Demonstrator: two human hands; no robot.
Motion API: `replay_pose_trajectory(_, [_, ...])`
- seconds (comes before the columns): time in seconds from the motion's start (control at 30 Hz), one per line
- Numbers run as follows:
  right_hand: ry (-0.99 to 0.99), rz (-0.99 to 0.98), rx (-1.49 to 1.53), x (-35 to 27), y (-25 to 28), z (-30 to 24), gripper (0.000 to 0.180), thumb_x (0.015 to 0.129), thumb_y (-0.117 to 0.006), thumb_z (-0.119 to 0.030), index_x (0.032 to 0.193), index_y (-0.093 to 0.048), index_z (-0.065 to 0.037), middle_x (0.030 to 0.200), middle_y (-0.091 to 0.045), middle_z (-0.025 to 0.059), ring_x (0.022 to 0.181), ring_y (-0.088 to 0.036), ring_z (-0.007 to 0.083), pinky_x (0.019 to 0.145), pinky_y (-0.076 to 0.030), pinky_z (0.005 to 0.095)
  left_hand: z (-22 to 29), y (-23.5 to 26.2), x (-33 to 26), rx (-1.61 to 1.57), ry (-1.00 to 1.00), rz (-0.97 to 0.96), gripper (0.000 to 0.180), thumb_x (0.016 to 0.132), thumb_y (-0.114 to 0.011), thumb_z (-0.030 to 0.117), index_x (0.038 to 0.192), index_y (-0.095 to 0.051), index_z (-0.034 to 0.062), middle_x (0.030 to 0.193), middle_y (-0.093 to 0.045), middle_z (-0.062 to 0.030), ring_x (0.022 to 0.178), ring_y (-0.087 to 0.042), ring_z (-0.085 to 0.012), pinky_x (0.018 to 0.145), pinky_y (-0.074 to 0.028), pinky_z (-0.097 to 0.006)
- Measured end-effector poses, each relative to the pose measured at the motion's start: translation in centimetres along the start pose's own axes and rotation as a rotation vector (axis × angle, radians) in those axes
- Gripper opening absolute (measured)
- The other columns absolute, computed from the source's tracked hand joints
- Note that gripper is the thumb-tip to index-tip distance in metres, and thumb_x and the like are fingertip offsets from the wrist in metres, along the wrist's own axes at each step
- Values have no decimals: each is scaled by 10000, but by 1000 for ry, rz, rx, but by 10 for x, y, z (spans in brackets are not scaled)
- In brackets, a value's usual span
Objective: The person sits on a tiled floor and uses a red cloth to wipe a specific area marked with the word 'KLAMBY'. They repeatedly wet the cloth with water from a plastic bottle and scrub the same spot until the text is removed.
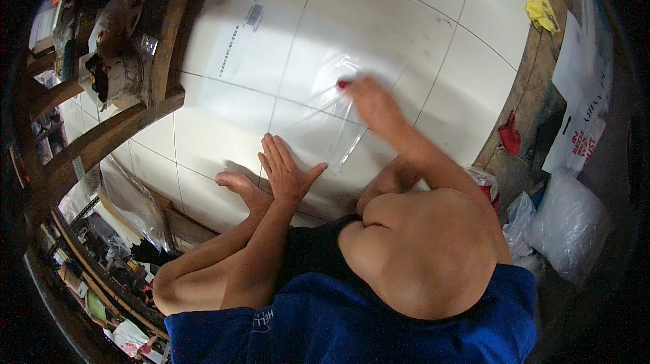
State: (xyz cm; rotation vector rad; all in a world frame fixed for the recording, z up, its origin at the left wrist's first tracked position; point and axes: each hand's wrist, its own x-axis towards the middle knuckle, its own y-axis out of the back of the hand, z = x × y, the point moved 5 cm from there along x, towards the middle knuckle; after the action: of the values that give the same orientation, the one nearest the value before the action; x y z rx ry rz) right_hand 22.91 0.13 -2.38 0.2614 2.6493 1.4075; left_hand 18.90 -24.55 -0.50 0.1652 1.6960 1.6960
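1. A clear plastic bag (325,124) lies flat on the white tiled floor (406,32), in front of the seated person.
2. The left hand (288,173) presses open-palmed, fingers spread, on the bag's near edge, gripping nothing.
3. The right hand (369,101), blurred, rests on the bag's far end; its grip cannot be told.
4. A yellow cloth (542,13) lies well apart.
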Motion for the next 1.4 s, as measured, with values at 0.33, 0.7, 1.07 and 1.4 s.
replay_pose_trajectory(0.33, [69,130,81,-19,9,-15,216,889,-509,-141,1069,-611,-79,954,-605,135,918,-597,296,796,-506,414,2,1,0,26,-32,21,1288,650,-700,708,1429,-153,-159,1513,-128,-344,1441,-106,-436,1144,-126,-571])
replay_pose_trajectory(0.7, [-220,111,-146,10,51,55,193,886,-538,-139,1052,-622,-85,907,-603,136,885,-593,320,787,-497,437,2,6,-7,18,42,-44,1294,644,-719,690,1436,-133,-148,1519,-112,-339,1442,-96,-433,1147,-123,-575])
replay_pose_trajectory(1.07, [-210,453,278,55,52,-2,203,841,-624,-90,1039,-623,-47,935,-609,155,855,-605,361,761,-502,433,-11,53,49,-72,-230,209,995,792,-677,514,1436,-224,-94,1479,-244,-309,1396,-198,-471,1122,-167,-597])
replay_pose_trajectory(1.4, [-288,420,118,102,15,5,182,815,-607,-72,995,-629,-67,849,-574,157,789,-598,357,709,-510,444,8,37,138,80,-428,102,920,929,-470,563,1475,-111,-85,1546,-85,-293,1452,-69,-409,1170,-60,-531])
